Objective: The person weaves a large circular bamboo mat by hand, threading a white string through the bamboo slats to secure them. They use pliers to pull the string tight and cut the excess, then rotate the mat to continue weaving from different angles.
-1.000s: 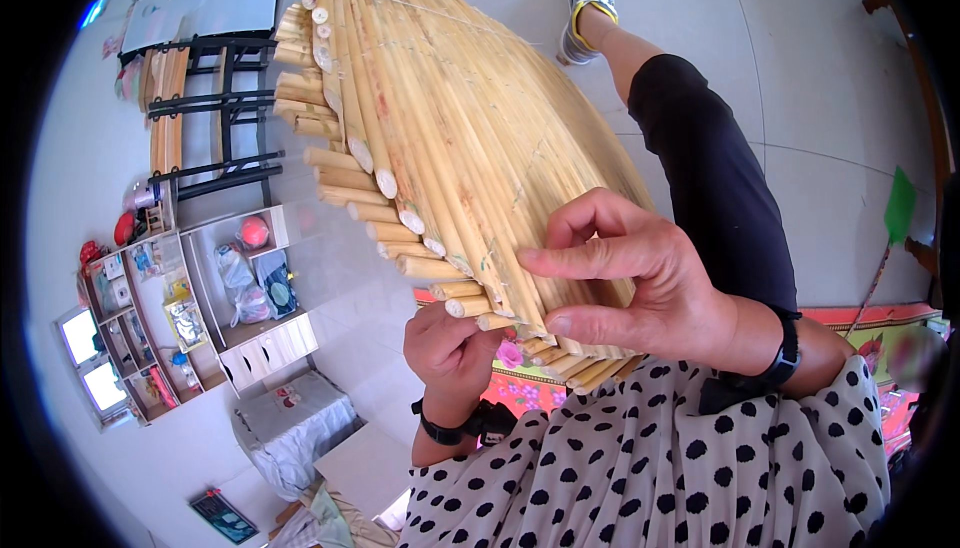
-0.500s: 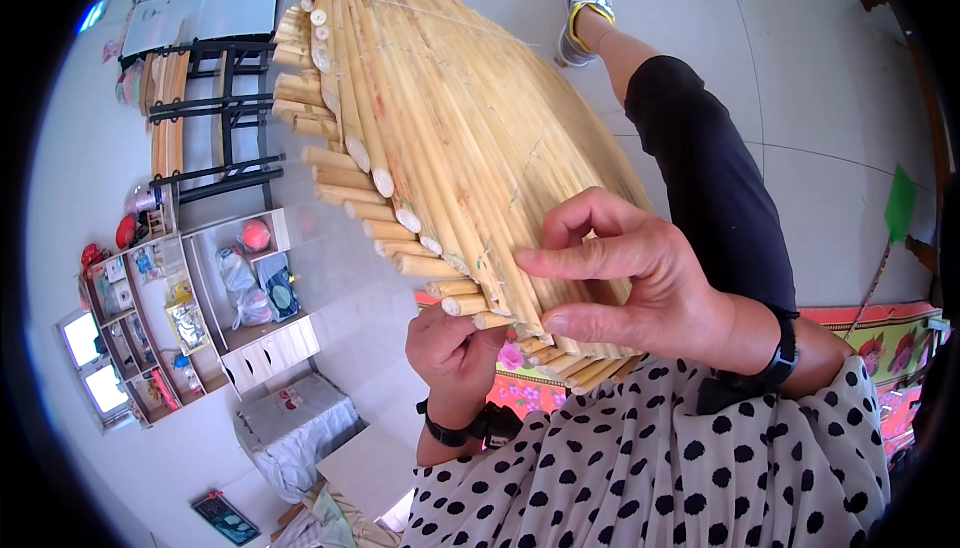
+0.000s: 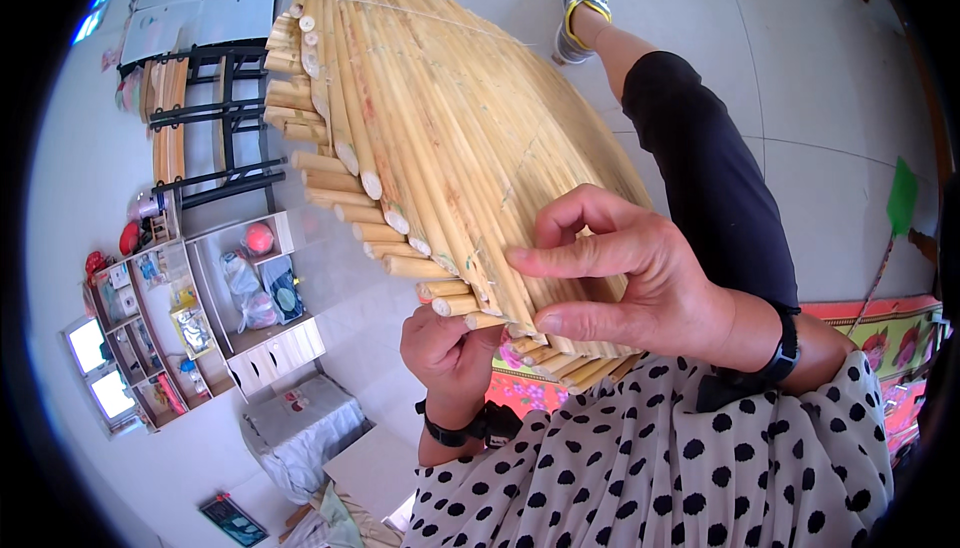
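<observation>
A mat of pale, straw-coloured plant stalks (image 3: 450, 138) stands tilted in front of me, thin threads stitched across it. It has two crossing layers, and the cut stalk ends (image 3: 360, 214) jut out unevenly along its left and lower edges. My left hand (image 3: 440, 348) is closed at the lower left edge, gripping the mat there; part of its fingers is hidden behind the stalks. Over the lower face lies my right hand (image 3: 640, 278), its thumb and forefinger apart and their tips at the stalks. Between those two fingertips I see no object.
My outstretched leg (image 3: 710, 168) and grey shoe (image 3: 585, 10) lie beyond the mat at the right. At the left are a black-framed rack (image 3: 230, 128) and an open shelf unit (image 3: 250, 278). A green fly swatter (image 3: 901, 196) stands at the far right, beside a patterned red cloth (image 3: 880, 323).
The mat and both hands appear shifted very slightly left in the picture. My left hand keeps its place at the edge, and the right thumb and forefinger remain apart.
</observation>
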Motion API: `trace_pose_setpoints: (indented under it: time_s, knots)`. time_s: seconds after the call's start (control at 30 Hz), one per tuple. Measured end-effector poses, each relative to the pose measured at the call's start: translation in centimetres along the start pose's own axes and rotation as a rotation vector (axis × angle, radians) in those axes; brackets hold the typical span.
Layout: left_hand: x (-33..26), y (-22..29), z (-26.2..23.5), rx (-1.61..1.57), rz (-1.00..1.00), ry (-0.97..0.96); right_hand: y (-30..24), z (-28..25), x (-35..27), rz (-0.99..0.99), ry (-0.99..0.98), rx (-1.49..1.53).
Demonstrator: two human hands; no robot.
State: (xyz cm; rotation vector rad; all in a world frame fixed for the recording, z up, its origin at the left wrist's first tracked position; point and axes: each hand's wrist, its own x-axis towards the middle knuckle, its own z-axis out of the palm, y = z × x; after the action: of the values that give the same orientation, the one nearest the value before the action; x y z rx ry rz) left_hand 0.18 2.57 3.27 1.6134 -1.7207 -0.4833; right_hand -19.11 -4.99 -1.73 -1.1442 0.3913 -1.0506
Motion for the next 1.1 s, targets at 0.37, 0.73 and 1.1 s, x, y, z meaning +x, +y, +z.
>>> trace_pose_setpoints:
  time_s: [0.37,0.73,1.1]
  knots:
    - [0.5,0.5,0.2,0.006,0.029,0.003,-0.2,-0.2,-0.2,0.057,-0.003,0.007]
    - [1.1,1.3,0.4,0.090,0.004,0.015,0.0,0.3,-0.2,-0.013,0.033,-0.042]
    - [0.0,1.2,0.0,-0.132,-0.198,-0.006,-0.6,0.2,-0.9,0.045,0.002,-0.038]
